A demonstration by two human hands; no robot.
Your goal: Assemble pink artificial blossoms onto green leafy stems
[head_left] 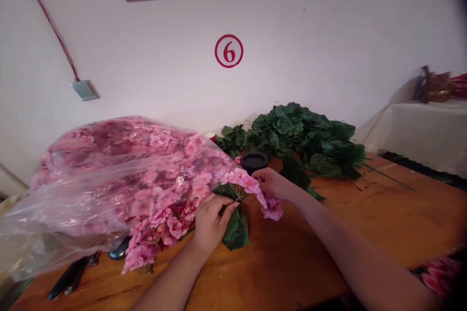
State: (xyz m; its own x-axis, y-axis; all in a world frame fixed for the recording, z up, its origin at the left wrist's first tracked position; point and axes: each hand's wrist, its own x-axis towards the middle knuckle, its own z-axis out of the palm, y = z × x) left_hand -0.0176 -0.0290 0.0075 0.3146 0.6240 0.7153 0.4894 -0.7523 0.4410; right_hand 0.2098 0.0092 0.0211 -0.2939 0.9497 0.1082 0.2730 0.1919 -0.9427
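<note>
Our left hand [211,218] pinches the pink flower spray [250,183] between our two hands; our right hand [270,182] touches it, whether gripping we cannot tell. From there, a clear bag [62,214] full of pink blossoms [160,138] lies at nine o'clock, a black pot [254,160] at twelve.

Flower spray [251,184] over table [397,214], right of bagged flowers [146,170], before leaf pile [310,138]

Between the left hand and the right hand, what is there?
In the head view, a spray of pink blossoms on thin stems lies between the left hand and the right hand, with a green leaf below, nearer the left.
</note>
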